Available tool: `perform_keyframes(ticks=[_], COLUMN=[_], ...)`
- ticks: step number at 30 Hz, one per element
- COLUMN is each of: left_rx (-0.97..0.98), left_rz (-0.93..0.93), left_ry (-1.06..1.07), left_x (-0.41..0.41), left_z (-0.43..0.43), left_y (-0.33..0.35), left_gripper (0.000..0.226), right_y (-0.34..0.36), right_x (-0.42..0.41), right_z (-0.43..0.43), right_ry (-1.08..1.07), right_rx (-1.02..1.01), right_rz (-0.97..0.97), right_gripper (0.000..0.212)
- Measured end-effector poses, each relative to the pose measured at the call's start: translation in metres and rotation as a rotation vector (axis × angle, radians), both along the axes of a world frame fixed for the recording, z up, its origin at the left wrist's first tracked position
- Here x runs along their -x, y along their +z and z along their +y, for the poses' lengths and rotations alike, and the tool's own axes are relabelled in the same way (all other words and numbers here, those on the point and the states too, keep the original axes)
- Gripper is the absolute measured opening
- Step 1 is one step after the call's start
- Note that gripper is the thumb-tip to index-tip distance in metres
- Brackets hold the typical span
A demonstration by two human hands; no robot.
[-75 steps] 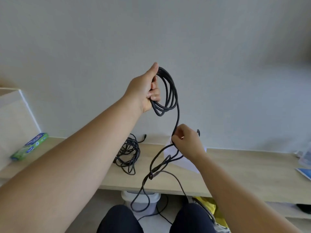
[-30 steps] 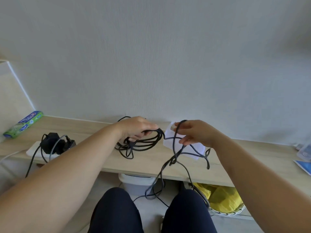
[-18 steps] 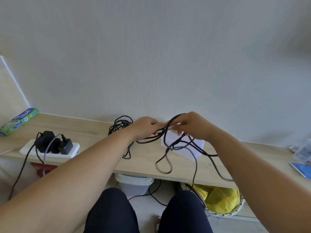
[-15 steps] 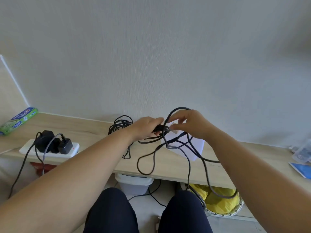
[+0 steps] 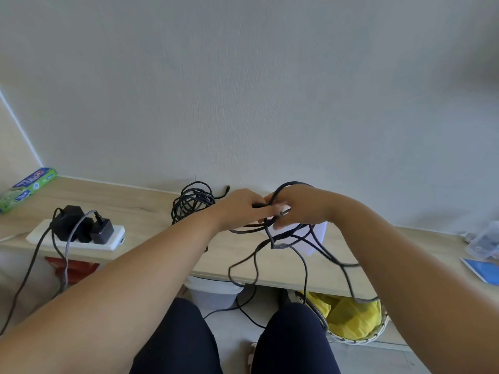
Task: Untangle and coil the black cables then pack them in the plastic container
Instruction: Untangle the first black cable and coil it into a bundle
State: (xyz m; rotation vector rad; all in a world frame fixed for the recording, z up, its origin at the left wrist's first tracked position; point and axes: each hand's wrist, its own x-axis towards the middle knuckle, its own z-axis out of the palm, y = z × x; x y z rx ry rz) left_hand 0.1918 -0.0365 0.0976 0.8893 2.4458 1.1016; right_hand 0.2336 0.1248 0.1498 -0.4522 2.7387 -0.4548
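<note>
My left hand (image 5: pixel 240 209) and my right hand (image 5: pixel 299 206) meet above the wooden shelf (image 5: pixel 151 211), both gripping the same tangled black cable (image 5: pixel 286 245). Its loose loops hang from my fingers down past the shelf's front edge. A second black cable (image 5: pixel 190 202) lies in a rough coil on the shelf by the wall, just left of my left hand. A clear plastic container (image 5: pixel 484 242) stands at the shelf's far right edge, only partly in view.
A white power strip (image 5: pixel 78 240) with black adapters plugged in sits at the left. A green box (image 5: pixel 27 188) lies further left. White paper (image 5: pixel 313 238) lies under the cable. Below the shelf are a white bin (image 5: pixel 216 294) and a basket with a yellow bag (image 5: pixel 351 317).
My left hand came down from head height with the coiled loops. Both hands have closed together over the shelf, and the loose loops have swung lower and to the right.
</note>
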Motion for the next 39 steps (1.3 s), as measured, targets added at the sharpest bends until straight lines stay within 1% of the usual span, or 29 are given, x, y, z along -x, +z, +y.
perform_keyframes(ticks=[2, 4, 6, 9, 12, 15, 18, 19, 21, 22, 23, 24, 26, 27, 28, 29, 31, 32, 33, 34, 35, 36, 37, 38, 39], left_rx=[-0.055, -0.118, -0.217, -0.354, -0.417, -0.513, -0.557, -0.575, -0.617, -0.639, -0.664, -0.683, -0.703, -0.709, -0.702, -0.657, -0.472, -0.399, -0.369, -0.419, -0.534, -0.659, -0.75, -0.76, -0.672], left_rz=[0.011, 0.03, 0.056, 0.044, 0.039, -0.071, -0.204, -0.29, -0.494, -0.561, -0.604, -0.627, -0.627, -0.607, -0.592, -0.587, -0.591, -0.589, -0.565, -0.517, -0.457, -0.401, -0.342, -0.257, -0.157], left_ry=[0.032, 0.056, 0.097, 0.152, 0.207, 0.346, 0.477, 0.538, 0.608, 0.612, 0.621, 0.64, 0.67, 0.661, 0.636, 0.599, 0.502, 0.466, 0.467, 0.497, 0.529, 0.513, 0.432, 0.308, 0.185], left_x=[0.001, 0.001, 0.001, -0.002, 0.0, 0.001, 0.004, 0.007, 0.013, 0.016, 0.019, 0.021, 0.023, 0.022, 0.021, 0.019, 0.016, 0.015, 0.014, 0.013, 0.013, 0.013, 0.012, 0.01, 0.006], left_z=[-0.001, -0.004, -0.007, -0.008, -0.006, -0.002, -0.001, -0.003, -0.008, -0.01, -0.012, -0.016, -0.026, -0.032, -0.038, -0.043, -0.045, -0.042, -0.038, -0.035, -0.033, -0.03, -0.028, -0.026, -0.023], left_y=[-0.001, -0.003, -0.007, -0.009, -0.009, -0.006, -0.001, 0.001, 0.006, 0.009, 0.009, 0.008, -0.004, -0.01, -0.016, -0.021, -0.025, -0.023, -0.014, -0.004, 0.01, 0.024, 0.039, 0.054, 0.069], left_gripper=[0.044, 0.037, 0.028, 0.014, 0.017, 0.015, 0.016, 0.016, 0.008, 0.006, 0.008, 0.01, 0.012, 0.013, 0.013, 0.014, 0.015, 0.017, 0.025, 0.04, 0.054, 0.064, 0.07, 0.075, 0.078], right_y=[-0.007, -0.016, -0.024, -0.03, -0.032, -0.032, -0.028, -0.026, -0.018, -0.014, -0.011, -0.009, 0.001, 0.009, 0.015, 0.02, 0.021, 0.019, 0.02, 0.022, 0.028, 0.034, 0.04, 0.046, 0.051], right_x=[-0.001, -0.003, -0.005, -0.011, -0.014, -0.014, -0.016, -0.018, -0.023, -0.025, -0.026, -0.026, -0.023, -0.02, -0.015, -0.012, -0.008, -0.007, -0.006, -0.006, -0.006, -0.006, -0.007, -0.008, -0.009], right_z=[-0.006, -0.011, -0.011, -0.014, -0.013, -0.013, -0.017, -0.018, -0.02, -0.02, -0.021, -0.019, -0.011, -0.002, 0.007, 0.013, 0.018, 0.018, 0.017, 0.014, 0.012, 0.009, 0.007, 0.004, 0.001], right_ry=[-0.013, -0.049, -0.077, -0.101, -0.189, -0.247, -0.265, -0.267, -0.272, -0.291, -0.345, -0.44, -0.662, -0.733, -0.769, -0.772, -0.743, -0.715, -0.675, -0.626, -0.57, -0.507, -0.444, -0.386, -0.335], right_rx=[-0.073, -0.087, -0.006, 0.125, 0.249, 0.248, 0.24, 0.259, 0.313, 0.362, 0.464, 0.638, 1.101, 1.254, 1.278, 1.247, 1.128, 1.071, 1.017, 0.961, 0.911, 0.855, 0.793, 0.72, 0.641], right_rz=[0.112, 0.17, 0.121, 0.028, 0.018, 0.088, 0.193, 0.22, 0.289, 0.318, 0.335, 0.34, 0.332, 0.342, 0.345, 0.309, 0.212, 0.179, 0.168, 0.161, 0.15, 0.135, 0.121, 0.115, 0.118], right_gripper=[0.012, 0.019, 0.021, 0.019, 0.027, 0.024, 0.024, 0.025, 0.025, 0.025, 0.025, 0.026, 0.025, 0.022, 0.02, 0.02, 0.021, 0.022, 0.023, 0.023, 0.023, 0.023, 0.023, 0.023, 0.024])
